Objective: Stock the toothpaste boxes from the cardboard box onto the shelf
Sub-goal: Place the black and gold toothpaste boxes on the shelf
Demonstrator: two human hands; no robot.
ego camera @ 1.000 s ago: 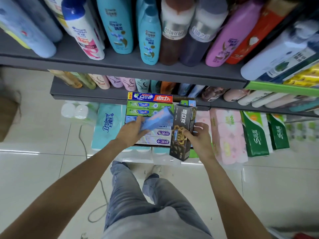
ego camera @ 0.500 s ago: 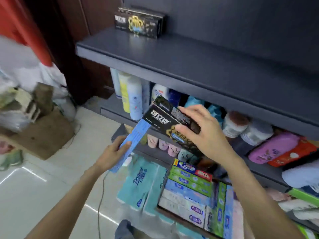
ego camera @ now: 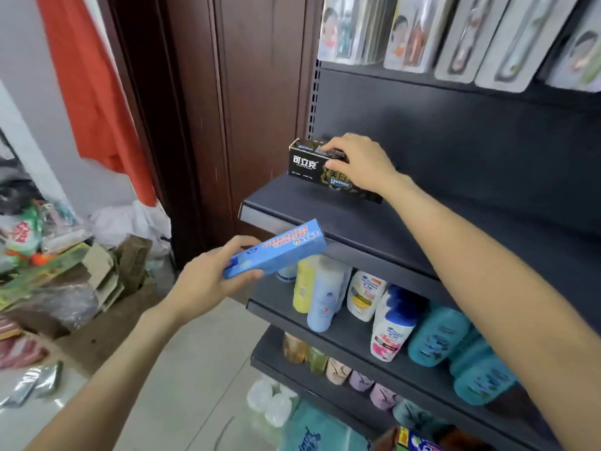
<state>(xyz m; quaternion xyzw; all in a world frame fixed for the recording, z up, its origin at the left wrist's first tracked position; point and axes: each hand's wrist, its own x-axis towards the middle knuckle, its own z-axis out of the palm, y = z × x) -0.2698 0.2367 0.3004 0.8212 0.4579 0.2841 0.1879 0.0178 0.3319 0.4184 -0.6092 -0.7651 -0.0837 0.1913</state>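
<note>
My right hand (ego camera: pixel 359 164) grips a black toothpaste box (ego camera: pixel 307 164) that rests on the dark grey shelf (ego camera: pixel 374 222) near its left end, against the back panel. My left hand (ego camera: pixel 208 281) holds a light blue toothpaste box (ego camera: pixel 276 252) tilted up to the right, just below and in front of that shelf's front edge. Only a corner of the cardboard box (ego camera: pixel 409 442) with more toothpaste boxes shows at the bottom edge.
Shampoo bottles (ego camera: pixel 390 323) fill the shelf below, and smaller bottles (ego camera: pixel 338 369) stand on the one under that. Toothbrush packs (ego camera: pixel 419 30) hang above. A brown wooden panel (ego camera: pixel 253 92) borders the shelf on the left. Bags and flattened cardboard (ego camera: pixel 65 271) lie on the floor at left.
My right hand has carried the black box up and set it on the grey shelf. My left hand has lifted the blue box toward the shelf edge. The view has swung upward.
</note>
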